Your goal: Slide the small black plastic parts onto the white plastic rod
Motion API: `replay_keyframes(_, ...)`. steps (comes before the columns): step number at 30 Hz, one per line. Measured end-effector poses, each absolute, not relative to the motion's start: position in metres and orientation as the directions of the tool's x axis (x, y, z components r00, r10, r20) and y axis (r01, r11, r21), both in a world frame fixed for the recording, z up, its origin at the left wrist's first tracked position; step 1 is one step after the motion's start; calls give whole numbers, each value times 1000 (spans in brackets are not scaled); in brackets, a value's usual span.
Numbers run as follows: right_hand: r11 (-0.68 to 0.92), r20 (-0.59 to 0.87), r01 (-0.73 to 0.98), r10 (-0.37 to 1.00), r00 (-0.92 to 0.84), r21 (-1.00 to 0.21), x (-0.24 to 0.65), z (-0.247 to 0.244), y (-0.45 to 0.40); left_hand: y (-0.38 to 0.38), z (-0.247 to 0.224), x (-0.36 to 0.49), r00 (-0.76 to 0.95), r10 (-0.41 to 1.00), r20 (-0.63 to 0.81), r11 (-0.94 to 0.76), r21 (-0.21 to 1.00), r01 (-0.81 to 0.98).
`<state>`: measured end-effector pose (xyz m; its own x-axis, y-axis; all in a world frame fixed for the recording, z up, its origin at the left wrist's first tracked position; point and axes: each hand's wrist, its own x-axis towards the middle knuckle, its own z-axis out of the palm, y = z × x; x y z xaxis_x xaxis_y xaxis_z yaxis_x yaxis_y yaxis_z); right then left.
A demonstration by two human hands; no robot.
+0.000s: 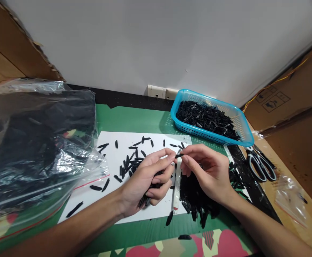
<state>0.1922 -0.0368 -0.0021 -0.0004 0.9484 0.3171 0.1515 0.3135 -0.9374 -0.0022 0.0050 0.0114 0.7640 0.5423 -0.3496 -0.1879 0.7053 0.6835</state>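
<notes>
**Both hands pinch one black piece (178,156) above the white sheet (126,138)**

The left hand (153,175) and the right hand (209,173) come together over the right half of the sheet. The left grip is closed, thumb and forefinger on one end of the slim piece, while its other fingers curl around a bunch of more black pieces. The right grip is closed to a narrow pinch at the piece's other end.

Beneath the right hand, a dark pile (196,192) covers the sheet's right part and spills past its near edge; a white stick (176,189) with a reddish tip lies on the sheet along the pile. Loose pieces (127,162) scatter across the sheet's middle and left.

Beyond the sheet's far right corner, a blue basket (199,132) holds many similar pieces. Scissors (260,166) lie to the right of the sheet, and a large clear bag (49,114) with dark contents overlaps its left edge
</notes>
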Motion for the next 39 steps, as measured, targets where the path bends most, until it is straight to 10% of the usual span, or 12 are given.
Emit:
replay_keyframes(20,523,546,492,831,-112,-696,203,7,-29,5,12,-3,762,542,-354,703,688,-180)
replay_keyframes(28,699,688,663,621,-377,-267,214,11,-25,5,10,-3,765,531,-365,699,699,-152)
replay_keyframes(36,665,756,735,548,-358,-134,228,17,-25,1,12,-1,768,537,-347,692,703,-166)
replay_keyframes(39,400,809,913,560,-179,-75,255,21,-15,0,12,-2,782,508,-360,738,651,-179)
